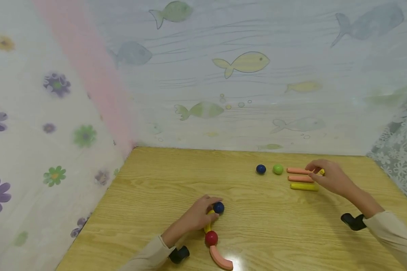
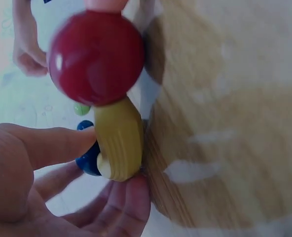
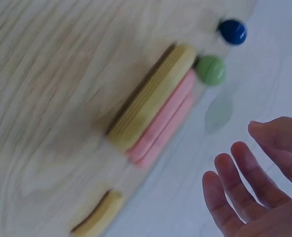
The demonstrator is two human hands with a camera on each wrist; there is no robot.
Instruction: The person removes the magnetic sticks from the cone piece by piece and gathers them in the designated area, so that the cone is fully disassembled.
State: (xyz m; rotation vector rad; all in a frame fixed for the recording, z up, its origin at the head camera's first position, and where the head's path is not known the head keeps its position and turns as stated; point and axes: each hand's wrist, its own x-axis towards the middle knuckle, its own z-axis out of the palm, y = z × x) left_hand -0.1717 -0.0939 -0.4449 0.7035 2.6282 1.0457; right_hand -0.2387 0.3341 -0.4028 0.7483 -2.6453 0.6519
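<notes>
My left hand (image 1: 199, 213) grips a short yellow piece (image 2: 120, 140) between thumb and fingers, low on the table. A red ball (image 1: 211, 238) joins one end of that piece, and a curved pink piece (image 1: 221, 259) runs on from the ball. At the other end, by my fingertips, is a dark blue ball (image 1: 218, 207). My right hand (image 1: 330, 177) hovers at the right end of two pink sticks (image 1: 300, 178) and a yellow stick (image 1: 304, 187). In the right wrist view its fingers are spread and loosely bent, holding nothing.
A second blue ball (image 1: 261, 169) and a green ball (image 1: 278, 169) sit left of the sticks. Partly behind my right hand lies another yellow piece (image 1: 322, 172). Patterned sheets (image 1: 196, 131) border the back and sides of the wooden table (image 1: 162, 177).
</notes>
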